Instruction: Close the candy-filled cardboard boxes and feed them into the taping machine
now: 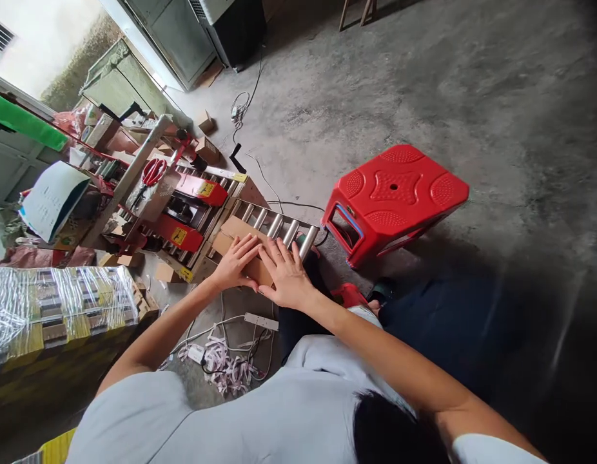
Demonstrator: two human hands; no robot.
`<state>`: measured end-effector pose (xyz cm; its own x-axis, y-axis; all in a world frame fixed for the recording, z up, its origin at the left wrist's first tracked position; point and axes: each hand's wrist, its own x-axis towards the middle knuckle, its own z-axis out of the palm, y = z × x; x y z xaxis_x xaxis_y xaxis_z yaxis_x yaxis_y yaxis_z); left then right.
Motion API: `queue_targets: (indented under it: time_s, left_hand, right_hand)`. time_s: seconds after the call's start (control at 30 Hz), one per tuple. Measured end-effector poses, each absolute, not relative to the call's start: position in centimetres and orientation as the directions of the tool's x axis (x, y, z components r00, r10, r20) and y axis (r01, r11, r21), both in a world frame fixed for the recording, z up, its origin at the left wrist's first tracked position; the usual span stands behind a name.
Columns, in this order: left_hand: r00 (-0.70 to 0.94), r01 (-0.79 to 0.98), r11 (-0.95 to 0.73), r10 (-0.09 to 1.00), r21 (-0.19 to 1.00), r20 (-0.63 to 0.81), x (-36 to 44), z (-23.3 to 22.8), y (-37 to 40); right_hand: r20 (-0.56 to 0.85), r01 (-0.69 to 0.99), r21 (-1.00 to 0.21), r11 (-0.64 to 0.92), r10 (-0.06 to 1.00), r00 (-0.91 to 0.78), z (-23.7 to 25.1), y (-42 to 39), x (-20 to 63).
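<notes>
A small brown cardboard box (258, 272) lies on the metal rollers (275, 225) in front of me, with a flap (236, 229) reaching out toward the machine. My left hand (235, 263) rests on the box's near left part, fingers stretched out. Flat on its right part lies my right hand (287, 276), the fingers spread. The two thumbs come close together at the near edge. Both hands cover much of the box. Beyond the flap stands a carton-taping machine (182, 212) with red side belts.
A red plastic stool (394, 187) stands on the concrete floor to the right. Left are stacked goods in clear wrap (61, 299). Red-handled scissors (154, 173) lie on the machine. A power strip (261, 321), cables and shredded strips (225, 364) lie on the floor below.
</notes>
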<state>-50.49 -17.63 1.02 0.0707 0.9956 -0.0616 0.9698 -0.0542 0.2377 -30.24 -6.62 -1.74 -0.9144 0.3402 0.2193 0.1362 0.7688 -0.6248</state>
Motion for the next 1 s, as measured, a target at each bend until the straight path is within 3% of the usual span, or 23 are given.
queue_targets:
  time_s: [0.17, 0.37, 0.47, 0.63, 0.7, 0.8, 0.87, 1.0]
  left_hand:
    - [0.05, 0.962, -0.043, 0.999, 0.271, -0.021, -53.0, -0.6, -17.9]
    - [0.018, 0.956, 0.004, 0.997, 0.293, -0.072, -60.4, 1.0, -19.2]
    - [-0.019, 0.952, 0.043, 0.997, 0.302, -0.081, -63.1, 1.7, -20.0]
    - [-0.312, 0.91, 0.307, 0.95, 0.277, -0.027, -60.9, 0.6, -20.3]
    - [-0.362, 0.913, 0.35, 0.932, 0.21, 0.022, -59.0, -0.3, -20.0]
    - [-0.382, 0.923, 0.375, 0.921, 0.09, 0.077, -58.1, -1.1, -19.6]
    - [-0.403, 0.915, 0.399, 0.911, 0.056, 0.089, -59.7, -0.9, -19.4]
    - [-0.471, 0.881, 0.466, 0.88, 0.077, 0.064, -65.6, 1.5, -19.6]
  right_hand:
    - [0.148, 0.161, -0.601, 0.783, 0.308, -0.94, -1.5, -6.5, -31.8]
    - [0.08, 0.059, -0.602, 0.797, 0.134, -0.988, -1.2, -6.0, -39.1]
    - [0.049, 0.068, -0.628, 0.775, 0.127, -0.991, -0.9, -6.4, -43.1]
    - [0.064, -0.008, -0.758, 0.653, 0.063, -0.996, -0.9, -5.9, -47.3]
    - [0.137, -0.054, -0.836, 0.546, 0.112, -0.984, -1.4, -5.0, -47.3]
    - [0.21, -0.071, -0.907, 0.414, 0.299, -0.931, -3.1, -3.4, -44.7]
    - [0.159, -0.034, -0.944, 0.329, 0.362, -0.919, -4.7, -2.7, -41.7]
    - [-0.052, 0.114, -0.982, 0.149, 0.368, -0.928, -8.3, -1.6, -33.8]
